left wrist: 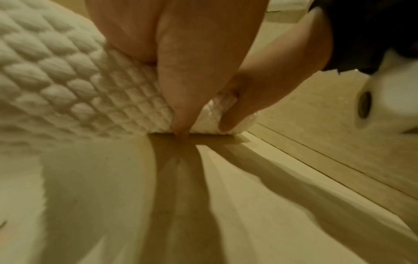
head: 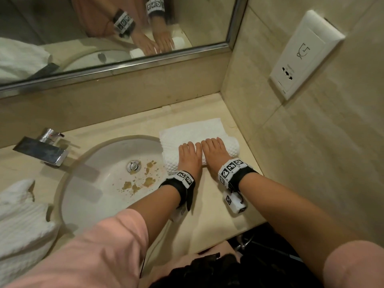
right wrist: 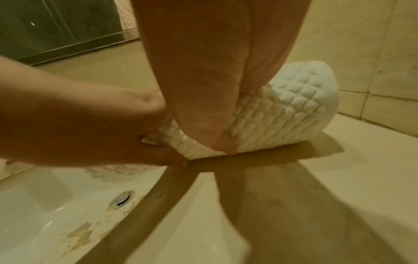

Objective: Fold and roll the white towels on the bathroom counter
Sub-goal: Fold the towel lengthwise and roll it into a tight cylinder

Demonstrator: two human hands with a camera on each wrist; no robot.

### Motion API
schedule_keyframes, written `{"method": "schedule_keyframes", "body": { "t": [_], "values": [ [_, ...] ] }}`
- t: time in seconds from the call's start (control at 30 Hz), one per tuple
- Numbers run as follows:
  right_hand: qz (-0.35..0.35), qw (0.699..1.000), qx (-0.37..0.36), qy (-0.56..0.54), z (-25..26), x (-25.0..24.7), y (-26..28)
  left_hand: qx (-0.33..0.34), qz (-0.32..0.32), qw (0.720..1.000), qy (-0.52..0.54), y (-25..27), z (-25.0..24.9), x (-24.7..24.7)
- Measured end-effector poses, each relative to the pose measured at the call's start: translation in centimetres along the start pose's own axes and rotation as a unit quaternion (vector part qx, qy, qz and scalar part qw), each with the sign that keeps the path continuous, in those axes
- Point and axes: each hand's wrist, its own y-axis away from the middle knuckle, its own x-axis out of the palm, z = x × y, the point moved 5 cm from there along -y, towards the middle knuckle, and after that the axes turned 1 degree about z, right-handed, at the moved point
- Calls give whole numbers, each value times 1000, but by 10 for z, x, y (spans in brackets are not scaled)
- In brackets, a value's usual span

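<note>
A: How far along is the rolling?

B: Partway, I'd judge. Near the counter's (head: 207, 215) front edge there is only bare stone. Past it both hands sit side by side on a white towel (head: 230, 147) at the right end, between the sink (head: 87, 183) and the side wall. The left hand (head: 189, 155) and right hand (head: 215, 149) curl over the roll, thumbs tucked at its near underside, fingers together and clamped on it.

A: What's left?

B: A flat stretch still lies beyond the roll toward the counter's back edge, so more turns remain. A second, crumpled towel (head: 18, 221) waits at the counter's left end.

A: Anything in the way?

B: The roll's left end overhangs the sink rim; it could sag in. The basin is stained. The tap (head: 43, 150) stands at the back left, well apart; the mirror (head: 104, 28) and a wall socket (head: 299, 57) are behind.
</note>
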Motion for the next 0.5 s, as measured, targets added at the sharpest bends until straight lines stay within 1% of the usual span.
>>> {"method": "schedule_keyframes", "body": {
  "t": [0.1,0.2,0.23,0.27,0.33,0.4,0.5],
  "values": [
    [5,1000,-4,-3,-4,-3,-4,21,-19,999,15,-10,3,-4],
    [24,1000,-12,-13,-10,-17,-13,29,-12,999,33,-19,10,-12],
    [35,999,-19,-4,-11,-20,-14,31,5,999,34,-18,12,-15],
    [45,999,-23,7,-11,-21,-13,43,42,998,33,-17,13,-15],
    [57,998,-22,30,-9,-22,-9,85,99,990,55,-17,16,-10],
    [51,998,-15,46,-5,-23,-6,97,101,987,72,-16,21,-11],
    [41,997,-3,61,0,-21,1,102,82,987,97,-5,21,-8]
  ]
}}
